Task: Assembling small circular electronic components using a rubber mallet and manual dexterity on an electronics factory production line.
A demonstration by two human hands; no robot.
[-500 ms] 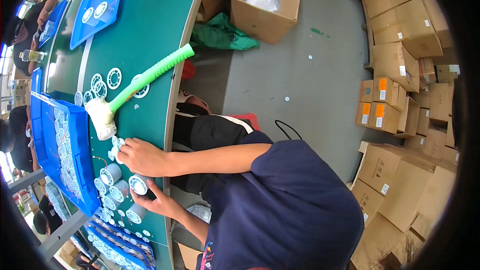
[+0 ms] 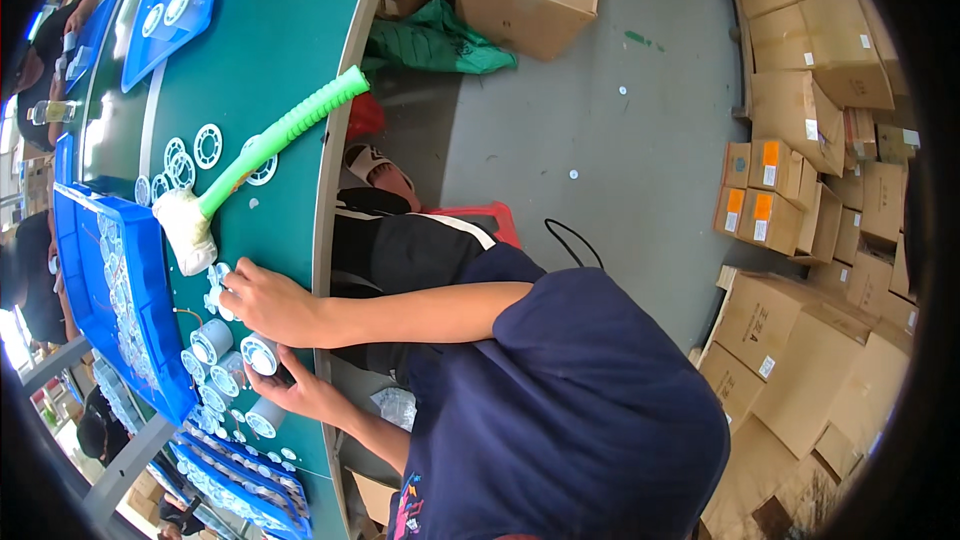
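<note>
Resting under right hand [image 2: 262, 302]: white rings [image 2: 216, 280]

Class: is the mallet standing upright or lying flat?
Lying flat: the mallet rests on the green table, handle along its surface.

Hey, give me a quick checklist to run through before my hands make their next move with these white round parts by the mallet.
1. Mallet lies free on the green table, no hand on it: ok.
2. Upper hand rests on small white parts beside the mallet head: ok.
3. Lower hand touches a white cylindrical part: ok; grip cannot tell.
4. Blue tray of parts sits beside the hands: ok.
5. Which hand is left or right: cannot tell.
</note>
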